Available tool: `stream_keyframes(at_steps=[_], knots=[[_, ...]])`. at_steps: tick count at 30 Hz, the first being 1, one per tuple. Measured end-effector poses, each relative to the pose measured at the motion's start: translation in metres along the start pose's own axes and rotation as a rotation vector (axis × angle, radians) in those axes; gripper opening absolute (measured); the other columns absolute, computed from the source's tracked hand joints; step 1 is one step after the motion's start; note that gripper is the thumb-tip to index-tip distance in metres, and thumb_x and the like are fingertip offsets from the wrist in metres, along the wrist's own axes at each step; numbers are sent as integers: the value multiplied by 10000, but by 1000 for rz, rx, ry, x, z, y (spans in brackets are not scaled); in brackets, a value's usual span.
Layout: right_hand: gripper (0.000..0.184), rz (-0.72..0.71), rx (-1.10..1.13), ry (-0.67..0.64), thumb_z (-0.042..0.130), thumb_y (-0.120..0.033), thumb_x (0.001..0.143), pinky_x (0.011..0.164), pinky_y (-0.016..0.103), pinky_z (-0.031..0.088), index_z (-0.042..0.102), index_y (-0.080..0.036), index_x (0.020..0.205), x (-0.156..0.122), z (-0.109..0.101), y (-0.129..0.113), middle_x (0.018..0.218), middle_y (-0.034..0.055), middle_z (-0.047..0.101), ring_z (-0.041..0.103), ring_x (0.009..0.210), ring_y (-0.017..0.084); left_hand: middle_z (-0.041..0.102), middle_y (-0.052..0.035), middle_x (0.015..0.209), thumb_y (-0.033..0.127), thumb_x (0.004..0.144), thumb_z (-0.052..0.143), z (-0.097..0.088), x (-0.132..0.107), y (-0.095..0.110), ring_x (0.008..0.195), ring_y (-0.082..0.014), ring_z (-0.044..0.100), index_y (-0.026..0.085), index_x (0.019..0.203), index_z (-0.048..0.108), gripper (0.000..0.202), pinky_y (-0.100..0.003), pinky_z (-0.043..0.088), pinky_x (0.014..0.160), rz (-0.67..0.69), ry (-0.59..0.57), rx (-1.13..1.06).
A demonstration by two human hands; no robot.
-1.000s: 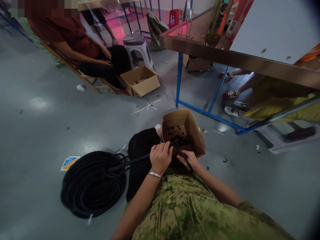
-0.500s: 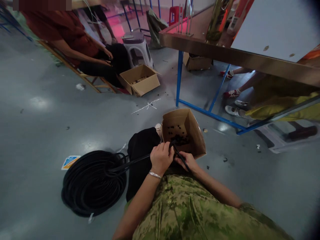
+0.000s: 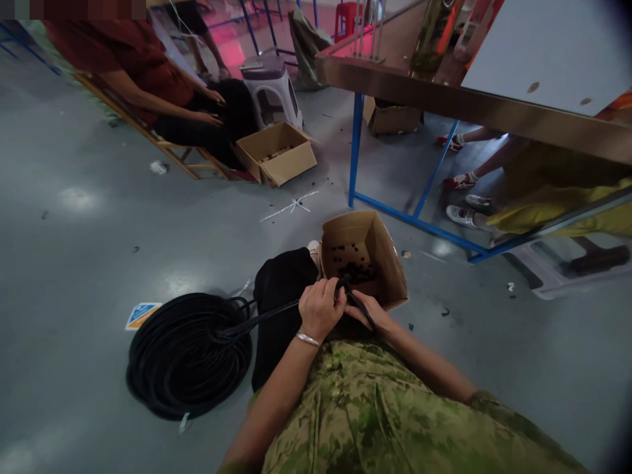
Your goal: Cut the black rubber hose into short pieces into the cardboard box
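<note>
My left hand [image 3: 320,308] is closed round a black rubber-like strip [image 3: 276,311], close to its end. This strip runs left across my dark trouser leg to a large coil [image 3: 190,355] of the same black material on the floor. Just right of it, my right hand [image 3: 366,311] is closed on a slim black thing [image 3: 363,308], curved like a handle; whether it is a tool or part of the strip I cannot tell. Both hands are over the near edge of an open cardboard box [image 3: 390,257], which has small black pieces [image 3: 355,271] scattered inside.
A blue-legged table [image 3: 419,89] stands ahead on the right, with another person's feet beneath it. Ahead on the left, a seated person [image 3: 148,92] has a second cardboard box [image 3: 289,164] and a plastic stool [image 3: 271,92] nearby. White string [image 3: 295,205] and black scraps lie on the floor.
The view has shifted slightly. Both hands stay in nearly the same place over the box, keeping their grips; no clear movement of the strip shows.
</note>
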State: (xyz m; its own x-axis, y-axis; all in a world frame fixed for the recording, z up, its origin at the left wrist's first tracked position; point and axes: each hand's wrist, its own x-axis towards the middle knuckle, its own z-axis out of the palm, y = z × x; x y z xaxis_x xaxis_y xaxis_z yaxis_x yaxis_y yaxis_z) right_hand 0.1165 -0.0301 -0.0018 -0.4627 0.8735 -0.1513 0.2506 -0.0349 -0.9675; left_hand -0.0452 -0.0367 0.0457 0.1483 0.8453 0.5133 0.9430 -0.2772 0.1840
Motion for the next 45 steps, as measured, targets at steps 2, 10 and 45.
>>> stream_keyframes(at_steps=[2,10,45], knots=[[409,1,12,-3,613,-532,804,761,283,465,613,-156,966,1,0,-1,894,39,639,567,822,189,658,-50,771,310,912,494,-1,-1,0,709,-179,592,181,954,650,206,-302,392,704,-1,-15,-7],[485,-8,66,-55,649,-564,774,768,290,465,612,-152,1029,2,-6,-4,900,42,626,559,826,191,677,-82,865,305,953,434,1,-2,-1,805,-193,615,184,1042,643,258,-314,401,760,-13,-121,-60],[445,207,-222,234,550,-526,740,455,212,227,493,-170,478,0,7,56,476,-26,325,323,499,97,612,-124,884,200,961,369,43,8,3,853,-239,583,116,947,589,236,-364,358,759,21,-605,107]])
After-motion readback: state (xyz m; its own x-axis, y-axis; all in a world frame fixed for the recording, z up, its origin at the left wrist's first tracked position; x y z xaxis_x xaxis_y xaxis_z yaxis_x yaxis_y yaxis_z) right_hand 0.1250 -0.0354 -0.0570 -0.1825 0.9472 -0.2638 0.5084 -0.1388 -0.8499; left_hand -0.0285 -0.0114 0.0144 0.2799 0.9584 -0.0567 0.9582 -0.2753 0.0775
